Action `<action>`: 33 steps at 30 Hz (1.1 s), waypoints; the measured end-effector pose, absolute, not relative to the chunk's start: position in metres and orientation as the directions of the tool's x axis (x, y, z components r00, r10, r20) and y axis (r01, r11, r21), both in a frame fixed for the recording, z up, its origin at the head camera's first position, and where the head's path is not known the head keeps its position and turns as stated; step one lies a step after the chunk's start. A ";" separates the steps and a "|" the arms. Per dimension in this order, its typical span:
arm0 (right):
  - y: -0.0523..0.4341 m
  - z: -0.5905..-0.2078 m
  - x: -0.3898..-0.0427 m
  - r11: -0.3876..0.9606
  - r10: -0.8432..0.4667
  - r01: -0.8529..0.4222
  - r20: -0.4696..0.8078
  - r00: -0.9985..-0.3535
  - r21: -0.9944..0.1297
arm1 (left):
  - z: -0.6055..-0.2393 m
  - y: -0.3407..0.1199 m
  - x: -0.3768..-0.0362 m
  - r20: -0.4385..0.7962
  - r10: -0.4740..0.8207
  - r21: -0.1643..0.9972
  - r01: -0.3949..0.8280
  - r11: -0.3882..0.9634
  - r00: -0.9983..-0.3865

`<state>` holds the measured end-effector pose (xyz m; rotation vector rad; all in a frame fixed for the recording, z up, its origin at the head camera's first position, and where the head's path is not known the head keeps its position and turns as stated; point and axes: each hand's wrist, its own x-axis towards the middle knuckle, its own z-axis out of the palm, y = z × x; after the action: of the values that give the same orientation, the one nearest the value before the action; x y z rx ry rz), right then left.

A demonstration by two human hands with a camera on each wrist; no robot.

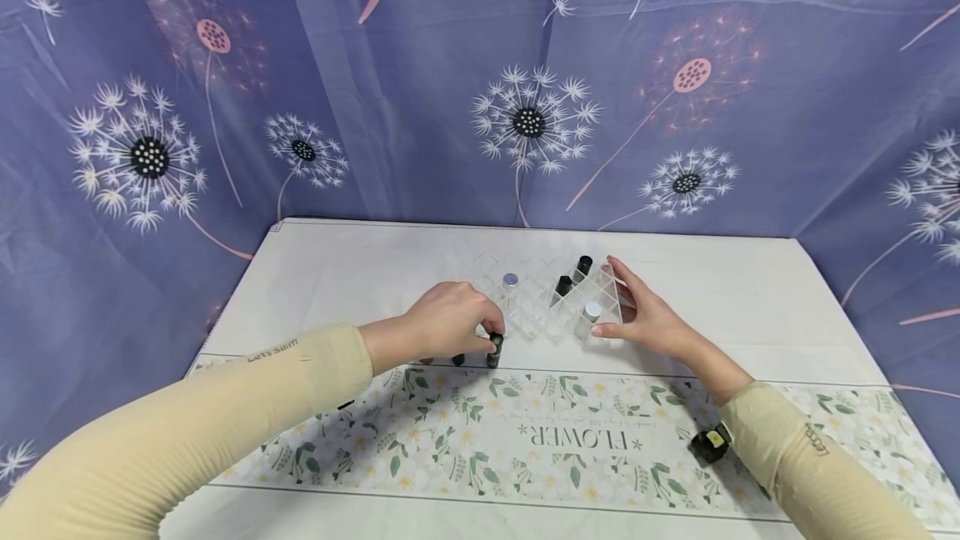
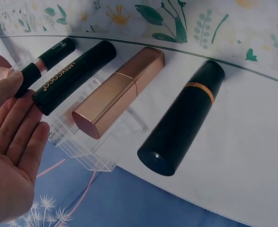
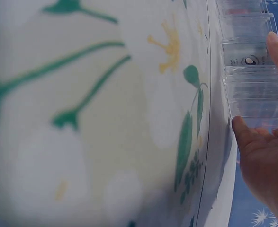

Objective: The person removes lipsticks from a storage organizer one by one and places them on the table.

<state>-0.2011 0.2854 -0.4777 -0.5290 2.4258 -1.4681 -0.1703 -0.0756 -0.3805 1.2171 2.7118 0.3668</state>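
My left hand pinches a black lipstick with a rose-gold band between thumb and fingers, at the table's white part near the floral strip. Beside it in the left wrist view stand a black lipstick with gold lettering, a rose-gold lipstick and a black lipstick with a gold band. My right hand grips the right end of a clear lipstick organizer, thumb at the near corner, fingers on the far side. Inside it stand two black lipsticks and two with silvery caps.
A floral strip with lettering runs across the white table. A small black object with a yellow patch shows at my right sleeve. Behind the table hangs a blue dandelion-print curtain.
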 end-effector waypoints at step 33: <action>0.285 -0.477 -0.200 0.444 -0.425 -0.167 -0.042 -0.904 -0.880 | -0.382 -0.080 -0.166 -0.016 0.749 0.231 0.726 0.648 -0.663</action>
<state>-0.2001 0.2853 -0.4769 -0.5126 2.4402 -1.4448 -0.1661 -0.0801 -0.3820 1.2350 2.7504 0.3125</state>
